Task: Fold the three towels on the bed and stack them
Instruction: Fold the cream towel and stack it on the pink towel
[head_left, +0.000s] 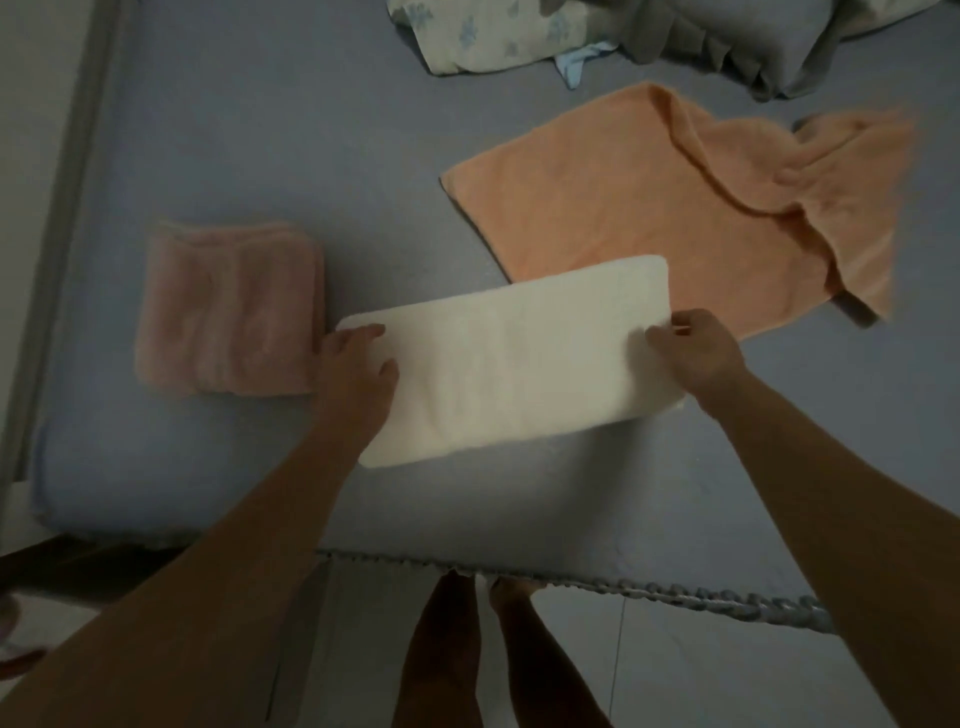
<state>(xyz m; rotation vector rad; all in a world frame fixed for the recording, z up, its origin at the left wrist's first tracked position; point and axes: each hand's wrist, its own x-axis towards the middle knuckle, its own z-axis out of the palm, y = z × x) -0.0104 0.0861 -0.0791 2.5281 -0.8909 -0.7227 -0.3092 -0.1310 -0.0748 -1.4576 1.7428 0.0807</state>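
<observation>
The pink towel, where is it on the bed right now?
In the head view the pink towel lies folded on the left of the bed, just left of the white towel and the left hand.

Home bedroom, blue-sheeted bed (218, 156), floral pillow (467, 36), rumpled grey bedding (753, 47), tiled floor (675, 675)
</observation>
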